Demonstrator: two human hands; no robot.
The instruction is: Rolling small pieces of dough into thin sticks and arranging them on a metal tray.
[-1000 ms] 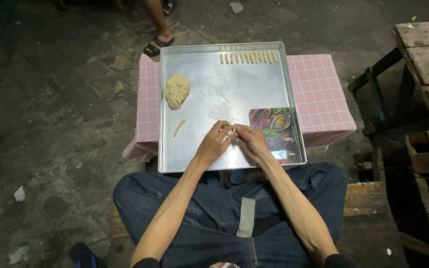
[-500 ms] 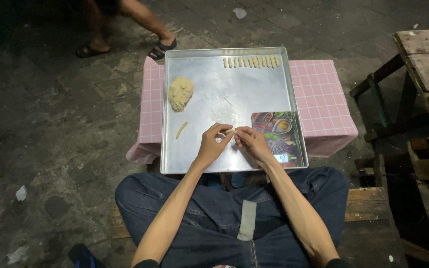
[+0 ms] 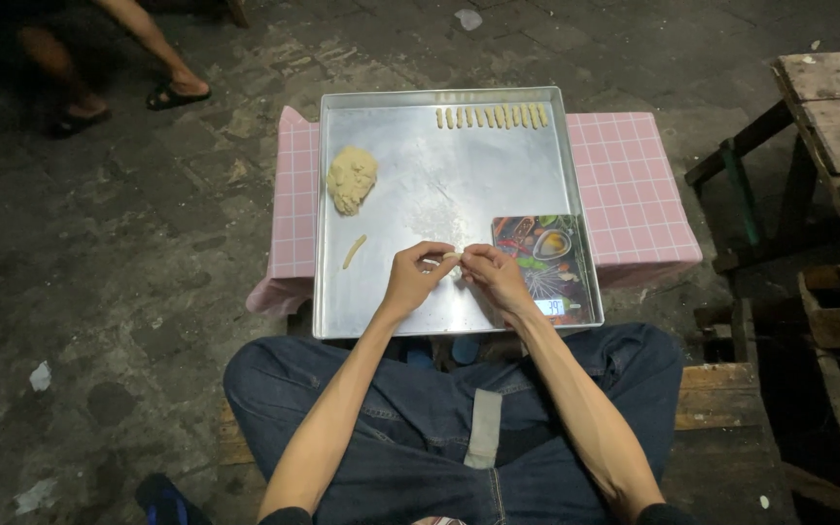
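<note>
Between both hands (image 3: 457, 276), dough strip (image 3: 452, 257) crosswise.

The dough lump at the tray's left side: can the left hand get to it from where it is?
Probably yes. The left hand pinches a small dough piece with the right hand; only bare tray lies between it and the dough lump.

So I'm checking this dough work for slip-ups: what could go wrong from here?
1. The dough piece is pinched in the air between the left hand and right hand; it looks thin and might tear or drop.
2. The scale lies right beside the right hand, so a nudge could shift it.
3. The tray hangs past the small table's near edge; leaning on it might tip it.
</note>
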